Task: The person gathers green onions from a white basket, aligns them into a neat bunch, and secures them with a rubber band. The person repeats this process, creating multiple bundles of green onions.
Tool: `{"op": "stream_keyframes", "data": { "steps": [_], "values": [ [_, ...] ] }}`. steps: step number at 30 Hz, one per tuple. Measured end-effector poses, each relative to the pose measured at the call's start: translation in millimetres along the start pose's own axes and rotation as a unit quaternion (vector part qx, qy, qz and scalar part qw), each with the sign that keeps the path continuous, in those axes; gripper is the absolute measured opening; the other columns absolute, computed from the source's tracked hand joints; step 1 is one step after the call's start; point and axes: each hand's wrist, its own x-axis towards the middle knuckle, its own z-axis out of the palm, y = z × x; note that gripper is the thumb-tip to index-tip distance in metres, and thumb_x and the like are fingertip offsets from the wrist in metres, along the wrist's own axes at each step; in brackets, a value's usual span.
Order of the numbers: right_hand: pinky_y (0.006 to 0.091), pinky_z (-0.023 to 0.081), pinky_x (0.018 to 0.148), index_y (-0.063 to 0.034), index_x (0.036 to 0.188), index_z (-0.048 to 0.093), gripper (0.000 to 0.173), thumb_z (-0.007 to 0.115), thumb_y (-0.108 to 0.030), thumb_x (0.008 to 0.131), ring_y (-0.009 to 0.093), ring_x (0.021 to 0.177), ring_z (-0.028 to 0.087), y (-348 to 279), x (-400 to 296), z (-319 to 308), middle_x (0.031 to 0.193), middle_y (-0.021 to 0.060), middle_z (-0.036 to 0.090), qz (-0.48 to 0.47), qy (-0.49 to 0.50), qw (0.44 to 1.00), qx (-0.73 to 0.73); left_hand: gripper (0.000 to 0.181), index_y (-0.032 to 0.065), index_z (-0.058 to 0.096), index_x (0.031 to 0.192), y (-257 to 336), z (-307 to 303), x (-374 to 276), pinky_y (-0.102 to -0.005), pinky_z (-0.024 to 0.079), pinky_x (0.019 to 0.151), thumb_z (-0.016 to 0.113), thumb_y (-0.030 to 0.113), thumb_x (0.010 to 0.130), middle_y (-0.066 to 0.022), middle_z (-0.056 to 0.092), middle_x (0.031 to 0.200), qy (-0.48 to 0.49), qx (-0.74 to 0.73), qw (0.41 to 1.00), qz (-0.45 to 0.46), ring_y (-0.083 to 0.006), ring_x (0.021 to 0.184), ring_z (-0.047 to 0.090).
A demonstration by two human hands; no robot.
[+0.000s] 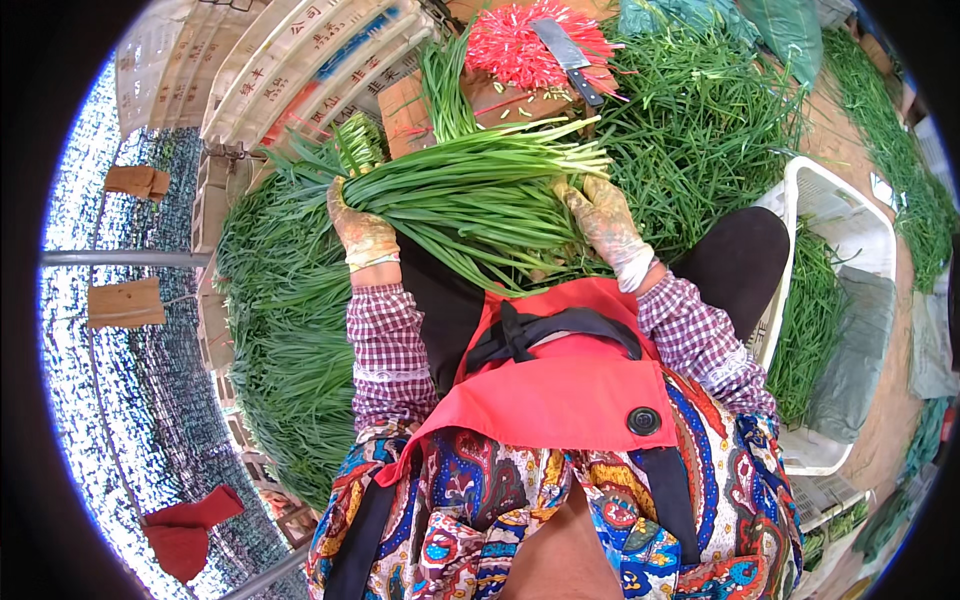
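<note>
A loose bunch of garlic chives [457, 180] stretches across in front of me, its pale cut stem ends pointing right. My left hand [364, 229], in a stained glove, grips the leafy end. At the stem end, my right hand [607, 225], gloved too, holds the bunch from below, with its fingertips partly hidden by the stems. Some leaves hang down over my lap. Just beyond, a tied bundle of chives [448, 90] lies on a wooden block [401, 112]. Another bundle, its cut ends [361, 142] showing, rests behind my left hand.
Chives are heaped at left [292, 337], with a looser green pile [697, 112] at right. A cleaver [562, 49] lies on red plastic ties [502, 45]. A white plastic crate [881, 225] holds greens beside my knee. Printed crates [300, 75] stand at upper left.
</note>
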Motion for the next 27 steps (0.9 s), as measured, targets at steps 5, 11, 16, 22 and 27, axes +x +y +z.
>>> {"op": "stream_keyframes", "data": {
  "steps": [5,11,16,22,27],
  "values": [
    [0.0438,0.038,0.095,0.0033,0.113,0.055,0.038,0.048,-0.029,0.095,0.041,0.107,0.051,17.4,-12.8,14.5,0.114,0.0249,0.056,-0.034,0.121,0.991,0.039,0.030,0.0025,0.061,0.101,-1.0,5.4,-4.5,-0.0427,0.052,0.085,0.054,0.029,0.088,-0.0127,0.067,0.096,0.012,0.009,1.000,0.000,-0.0292,0.087,0.064],
    [0.0374,0.041,0.093,-0.0009,0.119,0.054,0.032,0.043,-0.022,0.098,0.031,0.104,0.055,10.8,-24.6,2.7,0.112,0.0183,0.059,-0.043,0.113,0.967,0.225,0.029,0.0023,0.062,0.098,-8.2,5.0,-6.4,-0.0415,0.052,0.085,0.055,0.029,0.088,-0.0136,0.067,0.094,-0.020,-0.017,1.000,0.009,-0.0280,0.086,0.064],
    [0.0288,0.046,0.077,-0.0028,0.112,0.056,0.031,0.048,-0.029,0.098,0.017,0.086,0.057,70.2,-33.7,-12.5,0.100,0.0066,0.061,-0.003,0.247,0.932,0.267,0.032,0.0038,0.063,0.100,-1.2,0.4,4.1,-0.0438,0.050,0.088,0.056,0.032,0.086,-0.0130,0.067,0.097,-0.041,-0.007,0.999,-0.004,-0.0276,0.089,0.063],
    [0.0267,0.043,0.074,-0.0047,0.110,0.056,0.035,0.052,-0.037,0.096,0.014,0.084,0.053,145.5,-49.7,-91.3,0.096,0.0036,0.059,0.057,0.308,0.937,0.154,0.039,0.0006,0.060,0.108,39.7,-38.5,30.3,-0.0474,0.048,0.092,0.046,0.033,0.091,-0.0171,0.064,0.109,-0.044,0.003,0.999,0.032,-0.0321,0.099,0.061],
    [0.0296,0.044,0.077,-0.0092,0.126,0.052,0.043,0.052,-0.039,0.094,0.016,0.088,0.055,68.8,-15.6,-67.0,0.101,0.0033,0.061,-0.030,0.094,0.984,0.151,0.033,0.0002,0.061,0.104,34.1,-18.1,16.7,-0.0418,0.050,0.088,0.044,0.027,0.095,-0.0152,0.065,0.106,-0.042,0.062,0.997,0.029,-0.0282,0.095,0.063]
  ]
}}
